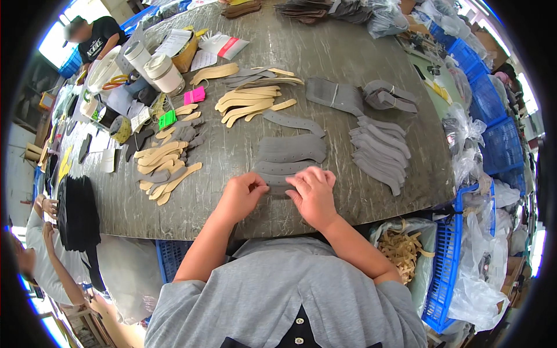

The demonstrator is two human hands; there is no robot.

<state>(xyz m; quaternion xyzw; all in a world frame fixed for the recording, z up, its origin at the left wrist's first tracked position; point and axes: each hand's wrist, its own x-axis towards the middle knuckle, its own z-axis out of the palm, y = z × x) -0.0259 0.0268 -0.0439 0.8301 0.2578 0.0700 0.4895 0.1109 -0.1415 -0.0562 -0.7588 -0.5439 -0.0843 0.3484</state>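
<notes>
At the table's near edge, my left hand [245, 194] is closed in a pinch at the left end of a grey curved strip [278, 189]. My right hand [314, 193] pinches at its other end, its fingertips hiding that part. Just beyond lies an overlapping row of grey strips [292, 149] with small holes along them. One longer curved grey strip [295, 123] is set apart behind that row. Right of my hands, a fanned stack of grey strips [380, 151] rests on the tabletop.
Tan strips [249, 104] and a mixed tan-and-grey pile [164, 162] lie to the left. Banded grey bundles [335, 95] sit farther back. White containers [164, 74] and tape rolls crowd the left. A bin of tan scraps [403, 252] stands below right. Other people work at left.
</notes>
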